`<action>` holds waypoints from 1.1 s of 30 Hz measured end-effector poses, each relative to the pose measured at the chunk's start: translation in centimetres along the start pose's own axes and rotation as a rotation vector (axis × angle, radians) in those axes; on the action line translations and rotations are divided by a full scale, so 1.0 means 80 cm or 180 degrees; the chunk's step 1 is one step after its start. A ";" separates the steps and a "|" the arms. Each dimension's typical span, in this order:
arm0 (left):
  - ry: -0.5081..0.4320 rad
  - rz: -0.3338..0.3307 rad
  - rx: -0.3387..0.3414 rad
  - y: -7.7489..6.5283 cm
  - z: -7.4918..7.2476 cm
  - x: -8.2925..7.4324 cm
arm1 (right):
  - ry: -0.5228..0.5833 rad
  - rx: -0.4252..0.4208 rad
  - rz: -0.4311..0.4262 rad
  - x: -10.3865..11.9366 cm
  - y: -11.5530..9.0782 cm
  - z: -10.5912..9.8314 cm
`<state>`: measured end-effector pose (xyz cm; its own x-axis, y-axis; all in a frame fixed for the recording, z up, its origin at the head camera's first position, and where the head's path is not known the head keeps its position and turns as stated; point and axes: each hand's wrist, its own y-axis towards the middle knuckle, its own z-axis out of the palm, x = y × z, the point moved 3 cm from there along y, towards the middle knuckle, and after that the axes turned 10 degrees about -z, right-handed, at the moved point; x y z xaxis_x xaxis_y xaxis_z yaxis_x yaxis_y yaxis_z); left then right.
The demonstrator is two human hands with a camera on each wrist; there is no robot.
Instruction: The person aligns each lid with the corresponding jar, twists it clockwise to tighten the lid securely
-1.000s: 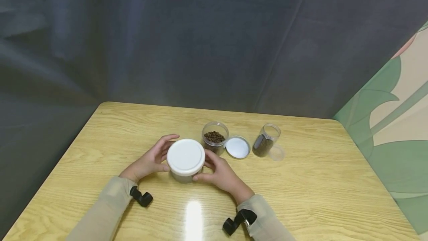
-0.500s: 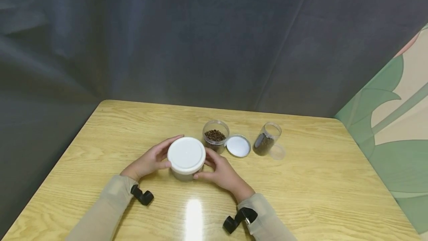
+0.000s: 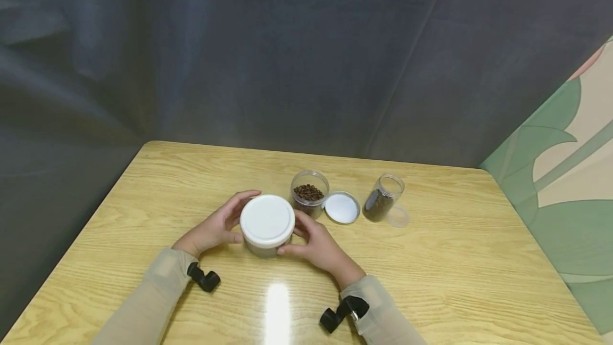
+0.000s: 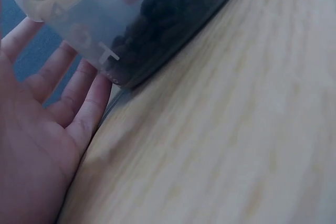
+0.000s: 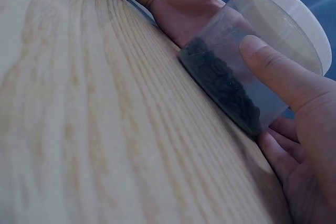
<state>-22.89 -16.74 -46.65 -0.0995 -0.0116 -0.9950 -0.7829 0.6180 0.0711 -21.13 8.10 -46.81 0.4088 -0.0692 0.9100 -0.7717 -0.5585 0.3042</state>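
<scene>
A translucent plastic jar [image 3: 265,251] with a white lid [image 3: 267,219] stands on the table between both hands. Dark beans [image 5: 220,82] fill its lower part. My right hand [image 3: 318,244] grips the jar from the right, thumb [image 5: 273,66] across its front wall and fingers behind. On the other side, my left hand [image 3: 215,228] spreads along the jar wall. Its fingers [image 4: 84,90] are fairly straight, with tips at the wall, while the thumb stands off the jar, below the lid's edge.
Behind the right hand stands an open clear jar [image 3: 310,180] of brown beans. A white-faced round lid [image 3: 342,207] lies beside it. Farther right are a taller open jar [image 3: 378,205], partly filled with dark contents, and a clear disc [image 3: 398,216]. A dark curtain [image 3: 287,68] hangs beyond the table.
The left thumb has shifted slightly away from the jar's lid. The right hand keeps its grip, and the jar stays in place; the view has tilted a little.
</scene>
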 end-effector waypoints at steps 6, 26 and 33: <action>0.0003 -0.0073 -0.0085 0.000 0.000 -0.002 | -0.0018 -0.0008 -0.0030 0.000 0.001 0.000; -0.0084 -0.0035 0.0099 0.000 -0.002 0.000 | 0.0006 0.0007 -0.0044 -0.003 0.000 0.000; -0.0028 0.0003 -0.0001 0.001 -0.002 -0.002 | 0.0010 0.0005 -0.0062 -0.001 0.000 0.001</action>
<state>-22.98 -16.82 -46.47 -0.0949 -0.0040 -0.9955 -0.7830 0.6178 0.0722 -21.16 8.04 -46.91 0.4221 -0.0558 0.9048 -0.7629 -0.5610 0.3213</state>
